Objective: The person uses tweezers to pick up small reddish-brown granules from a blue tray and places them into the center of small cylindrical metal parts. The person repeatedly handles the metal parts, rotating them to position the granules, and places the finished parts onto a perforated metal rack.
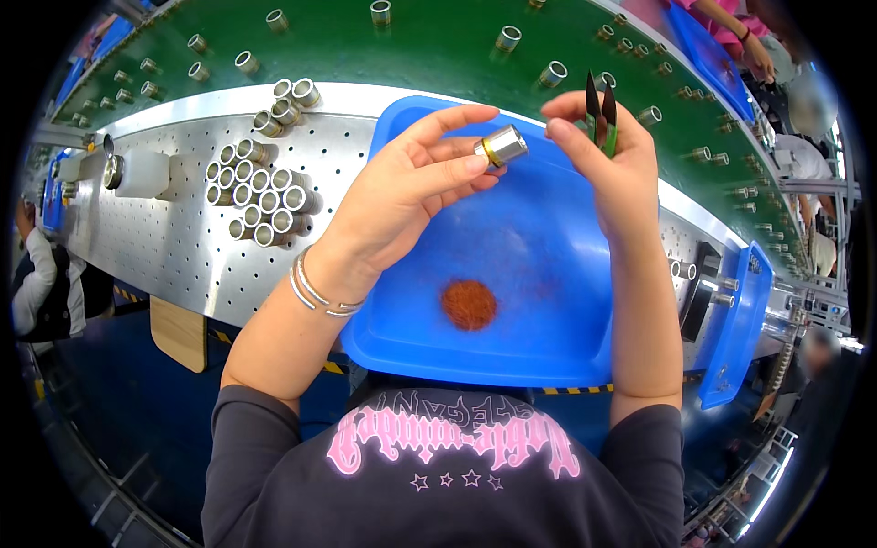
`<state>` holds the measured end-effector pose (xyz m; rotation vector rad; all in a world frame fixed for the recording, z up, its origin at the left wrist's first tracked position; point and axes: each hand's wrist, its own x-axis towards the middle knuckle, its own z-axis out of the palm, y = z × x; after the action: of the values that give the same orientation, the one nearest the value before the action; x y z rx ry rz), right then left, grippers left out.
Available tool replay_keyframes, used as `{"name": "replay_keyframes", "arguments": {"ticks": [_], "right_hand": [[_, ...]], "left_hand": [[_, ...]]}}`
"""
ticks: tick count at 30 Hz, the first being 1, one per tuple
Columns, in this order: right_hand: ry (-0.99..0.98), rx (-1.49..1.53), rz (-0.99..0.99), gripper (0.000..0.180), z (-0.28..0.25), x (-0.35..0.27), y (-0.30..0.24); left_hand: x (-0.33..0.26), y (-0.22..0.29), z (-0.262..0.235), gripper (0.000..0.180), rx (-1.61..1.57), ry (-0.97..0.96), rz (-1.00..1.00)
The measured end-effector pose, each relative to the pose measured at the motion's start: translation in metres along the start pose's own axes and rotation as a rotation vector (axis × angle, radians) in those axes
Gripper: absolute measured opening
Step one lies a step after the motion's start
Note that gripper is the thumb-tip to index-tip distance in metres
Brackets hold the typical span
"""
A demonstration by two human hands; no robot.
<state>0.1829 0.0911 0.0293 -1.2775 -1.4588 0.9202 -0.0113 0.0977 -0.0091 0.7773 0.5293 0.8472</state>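
The metal tube [504, 146] is up in the air near the top middle of the frame, over a big blue tray [548, 247]. It is short and shiny, with a gold band near one end, and it tips a little, so its open end looks up and to the right. The left hand [429, 169] holds it between the thumb and fingers. Two silver bangles [309, 283] sit on that wrist.

The right hand [610, 160] is just to the right of the tube, not touching it. It grips small snips [600, 119] against the palm, with black blades pointing up and a bit of green on the handle. Its thumb and pointing finger come close together (I can't tell if they pinch something tiny).

A round heap of thin, rusty-brown bits [469, 304] lies in the tray, near the middle of the frame. To the left, a bunch of tubes [269, 200] stands on a silver table [196, 245] full of little holes. A white bottle [146, 173] is farther left. Across the top runs a green belt [429, 50] with more tubes spread out on it. At the right is another blue tray [731, 333].
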Motion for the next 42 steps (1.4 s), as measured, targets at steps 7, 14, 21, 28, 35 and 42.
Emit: {"name": "replay_keyframes", "arguments": {"ticks": [7,14,21,28,35,42], "right_hand": [[-0.198,0.060,-0.012,0.013,0.012,-0.004,0.016],[-0.084,0.064,-0.038,0.008,0.016,-0.006,0.013],[0.071,0.030,-0.096,0.007,0.005,-0.003,0.012],[-0.130,-0.263,-0.512,0.038,0.024,-0.009,0.014],[-0.007,-0.302,-0.557,0.030,0.021,-0.007,0.018],[-0.066,-0.291,-0.409,0.025,0.020,-0.008,0.014]], "left_hand": [[-0.001,0.003,0.003,0.049,-0.131,-0.027,-0.073],[-0.003,0.001,0.007,0.043,0.079,0.003,-0.049],[0.001,-0.002,-0.002,0.043,-0.144,0.041,-0.043],[0.000,-0.004,0.000,0.043,-0.154,0.036,-0.022],[-0.002,-0.003,0.001,0.044,-0.162,0.037,-0.031],[-0.001,-0.003,0.005,0.044,-0.126,0.065,0.036]]}}
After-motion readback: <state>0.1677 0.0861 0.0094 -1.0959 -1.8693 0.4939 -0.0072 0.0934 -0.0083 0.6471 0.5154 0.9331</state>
